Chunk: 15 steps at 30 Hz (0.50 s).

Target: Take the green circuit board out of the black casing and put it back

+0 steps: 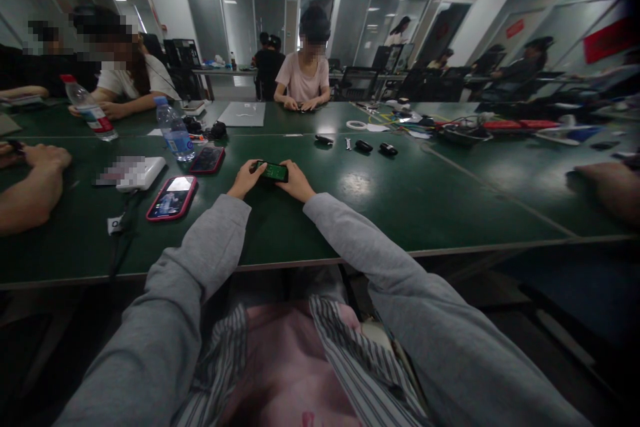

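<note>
Both of my hands hold a small flat black device with a green face (273,171), sideways just above the green table. My left hand (246,177) grips its left end, with the thumb on the front edge. Around its right end, my right hand (297,180) has its fingers closed. Whether the green face is a screen or a circuit board is too small to tell. To the left lie a phone in a pink case (171,199), its screen lit, and a dark phone with a red edge (207,160).
A water bottle (173,130) and a red-capped bottle (90,110) stand left, near a white box (142,173) with a cable. Several small black parts (364,146) lie ahead. Tangled cables (425,121) lie back right. Other people sit around the table (380,213).
</note>
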Tool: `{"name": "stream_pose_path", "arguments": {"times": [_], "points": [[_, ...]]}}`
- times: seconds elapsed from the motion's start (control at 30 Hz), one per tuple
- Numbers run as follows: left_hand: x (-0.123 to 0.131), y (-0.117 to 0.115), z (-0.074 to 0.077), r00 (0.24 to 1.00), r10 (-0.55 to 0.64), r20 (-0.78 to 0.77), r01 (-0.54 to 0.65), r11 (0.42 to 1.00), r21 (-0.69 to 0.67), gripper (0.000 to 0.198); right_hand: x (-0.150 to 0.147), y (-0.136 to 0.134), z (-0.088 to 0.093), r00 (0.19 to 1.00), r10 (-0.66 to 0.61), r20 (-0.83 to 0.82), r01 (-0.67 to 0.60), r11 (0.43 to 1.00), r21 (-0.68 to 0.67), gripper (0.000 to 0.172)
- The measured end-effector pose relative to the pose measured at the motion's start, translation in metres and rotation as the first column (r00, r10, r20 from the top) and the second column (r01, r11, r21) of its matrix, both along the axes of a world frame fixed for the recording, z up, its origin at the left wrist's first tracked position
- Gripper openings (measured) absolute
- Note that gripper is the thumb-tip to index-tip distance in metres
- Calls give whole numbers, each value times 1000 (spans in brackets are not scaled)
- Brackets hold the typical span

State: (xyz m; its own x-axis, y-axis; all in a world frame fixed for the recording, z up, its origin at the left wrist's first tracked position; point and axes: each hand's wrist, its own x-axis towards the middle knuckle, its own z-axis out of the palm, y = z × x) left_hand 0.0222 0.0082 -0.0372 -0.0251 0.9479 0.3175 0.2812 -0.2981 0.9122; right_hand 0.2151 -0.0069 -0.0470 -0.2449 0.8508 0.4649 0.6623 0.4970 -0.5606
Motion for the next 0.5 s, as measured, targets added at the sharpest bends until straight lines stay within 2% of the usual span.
{"name": "stream_pose_path", "arguments": {"times": [0.13, 0.27, 0.4, 0.5], "points": [[0, 1, -1, 1000, 7, 15, -7, 1000, 25, 34, 0, 1, 0, 1000, 18, -18, -18, 1000, -8, 52], [0, 5, -4, 998, 48, 50, -50, 998, 42, 35, -2, 0, 1, 991, 97, -91, -100, 995, -22, 54], [0, 7, -5, 990, 53, 130, -55, 998, 10, 40, -8, -3, 3, 959, 152, -240, -184, 976, -120, 64], [1, 7, -2, 985, 56, 164, -59, 998, 14, 43, -13, -8, 5, 897, 164, -409, -274, 935, -226, 75]]}}
